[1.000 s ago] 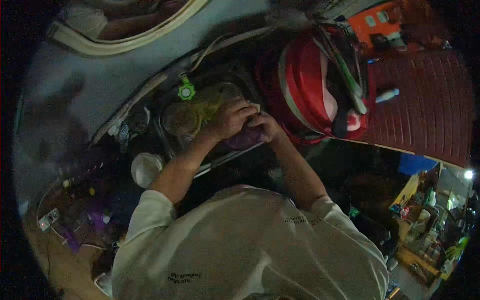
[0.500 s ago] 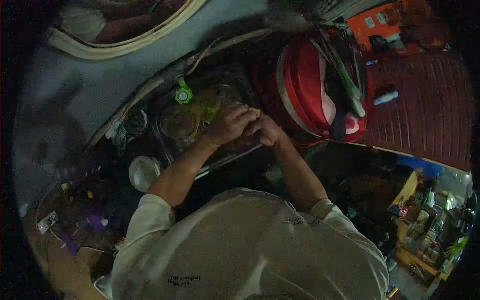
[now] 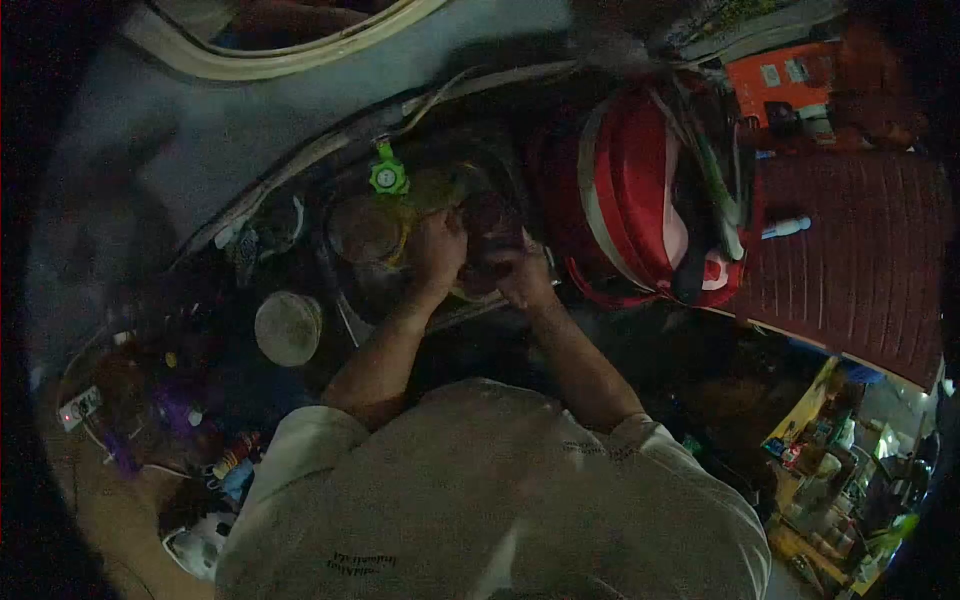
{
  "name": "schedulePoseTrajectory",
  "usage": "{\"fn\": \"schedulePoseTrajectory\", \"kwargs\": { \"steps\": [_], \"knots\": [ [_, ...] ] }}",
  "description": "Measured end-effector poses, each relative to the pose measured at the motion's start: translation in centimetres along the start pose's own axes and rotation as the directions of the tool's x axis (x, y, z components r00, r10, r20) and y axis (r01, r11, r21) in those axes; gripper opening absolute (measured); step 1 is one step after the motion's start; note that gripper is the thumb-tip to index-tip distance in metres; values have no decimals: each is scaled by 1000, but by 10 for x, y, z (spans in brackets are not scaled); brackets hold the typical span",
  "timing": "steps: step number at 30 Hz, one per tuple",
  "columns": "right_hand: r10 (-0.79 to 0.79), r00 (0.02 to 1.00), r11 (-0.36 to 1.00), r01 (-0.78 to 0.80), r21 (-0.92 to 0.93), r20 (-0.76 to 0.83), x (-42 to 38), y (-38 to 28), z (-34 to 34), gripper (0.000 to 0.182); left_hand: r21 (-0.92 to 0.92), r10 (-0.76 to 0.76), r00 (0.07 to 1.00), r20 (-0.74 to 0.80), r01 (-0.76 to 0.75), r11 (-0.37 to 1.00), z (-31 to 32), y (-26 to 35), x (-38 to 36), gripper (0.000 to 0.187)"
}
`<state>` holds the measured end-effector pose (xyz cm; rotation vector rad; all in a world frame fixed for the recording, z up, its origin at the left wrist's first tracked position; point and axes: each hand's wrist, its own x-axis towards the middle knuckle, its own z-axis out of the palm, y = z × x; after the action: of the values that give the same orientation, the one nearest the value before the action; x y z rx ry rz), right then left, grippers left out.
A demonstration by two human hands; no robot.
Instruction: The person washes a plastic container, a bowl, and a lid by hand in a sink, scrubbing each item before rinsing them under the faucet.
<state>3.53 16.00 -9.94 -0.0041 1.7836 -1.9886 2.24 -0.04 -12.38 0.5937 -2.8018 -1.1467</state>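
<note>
In the head view, both hands are over a dark basin (image 3: 345,300) with dishes in it. My left hand (image 3: 440,255) is closed, with its fingers curled inward. My right hand (image 3: 525,278) is closed too, a short way to the right. Between them is a dark, rounded thing (image 3: 490,215) whose kind I cannot make out in the dim light. A round dish (image 3: 365,230) lies left of my left hand, and a yellowish dish (image 3: 438,186) is behind it. A green tap handle (image 3: 388,178) stands at the back of the basin.
A red rounded container (image 3: 630,190) with long items on top stands to the right. Beyond it is a ribbed maroon surface (image 3: 850,260) with a small pale bottle (image 3: 787,228). A pale round container (image 3: 288,328) stands left of the basin. Crowded shelves (image 3: 840,470) are at lower right.
My hands have moved apart; they were close together around a small yellowish thing, which I no longer see. The view has shifted slightly.
</note>
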Motion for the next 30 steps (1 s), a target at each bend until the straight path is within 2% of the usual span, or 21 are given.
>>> {"fn": "schedulePoseTrajectory", "kwargs": {
  "steps": [1, 3, 4, 6, 8, 9, 11, 12, 14, 15, 17, 18, 20, 21, 22, 23, 25, 26, 28, 29, 30],
  "knots": [
    [94, 996, 942, -91, 322, 8, 1, -13, 7, 29, 10, -33, 999, 6, 33, 999, -10, 7, -2, 21],
    [185, 981, 775, -179, 606, 53, 9, 3, 13, 28, 106, -17, 996, 85, 8, 994, 23, -49, 1, 21],
    [26, 998, 958, -8, 287, -61, 22, 46, 5, 30, 152, -15, 992, 124, -4, 988, 34, -64, -1, 22],
    [-160, 982, 985, 152, -81, -98, 33, 47, 9, 32, 215, -43, 989, 140, 12, 977, 49, -79, -8, 21],
    [-450, 876, 889, 458, -5, 174, 39, 25, 12, 32, 236, -82, 990, 117, 52, 970, 50, -64, -21, 21],
    [-533, 806, 840, 540, 47, 257, 39, 11, 18, 32, -232, -324, 933, 158, 354, 906, 35, -36, -29, 21],
    [-186, 981, 979, 182, 98, 44, 38, 2, 30, 28, -610, -499, 812, 303, 567, 553, 26, -32, -46, 22],
    [-182, 982, 979, 177, 101, 41, 43, 14, 28, 28, -880, 29, 962, 272, 236, 411, 28, -45, -55, 33],
    [-130, 990, 978, 118, 174, 56, 49, 33, 24, 30, -999, 501, 865, 20, -8, 54, 28, -66, -57, 48],
    [-111, 992, 975, 97, 199, 63, 49, 38, 23, 30, -895, 478, 804, 353, 439, -78, 27, -75, -47, 52],
    [-111, 994, 955, 104, -276, -11, 53, 52, 8, 31, -600, 490, 614, 618, 772, -211, 18, -79, -45, 57],
    [-118, 993, 901, 96, -424, -27, 56, 64, -3, 31, -722, 225, 705, 672, 692, -11, -9, -52, -47, 54],
    [63, 998, 997, -64, -48, -9, 65, 106, -22, 44, -769, -79, 797, 599, 600, 222, -57, -44, -52, 51],
    [187, 982, 955, -175, 239, -27, 62, 100, -16, 52, -791, -22, 791, 612, 612, -6, -83, -59, -55, 36],
    [405, 914, 698, -302, 649, -10, 38, 40, 5, 59, -834, 7, 839, 544, 541, -109, -110, -70, -63, 31],
    [324, 945, 928, -308, 209, -46, 21, -6, 21, 60, -857, 37, 881, 472, 468, -217, -137, -82, -71, 27],
    [217, 976, 937, -208, -281, 1, 15, -24, 28, 62, -945, -163, 932, 325, 314, -92, -178, -127, -85, 32],
    [301, 952, 947, -305, 103, 53, 19, -10, 21, 60, -948, -354, 888, 294, 318, 11, -191, -156, -86, 36],
    [312, 945, 740, -309, 598, 102, 34, 36, 21, 58, -549, -585, 803, 110, 540, 638, -234, -158, -86, 43],
    [313, 944, 741, -313, 594, 107, 35, 34, 25, 58, -552, -589, 801, 108, 540, 635, -233, -182, -82, 43],
    [315, 932, 688, -356, 632, 182, 30, 27, 36, 56, -250, -591, 806, 43, 581, 774, -225, -217, -79, 46]
  ]
}}
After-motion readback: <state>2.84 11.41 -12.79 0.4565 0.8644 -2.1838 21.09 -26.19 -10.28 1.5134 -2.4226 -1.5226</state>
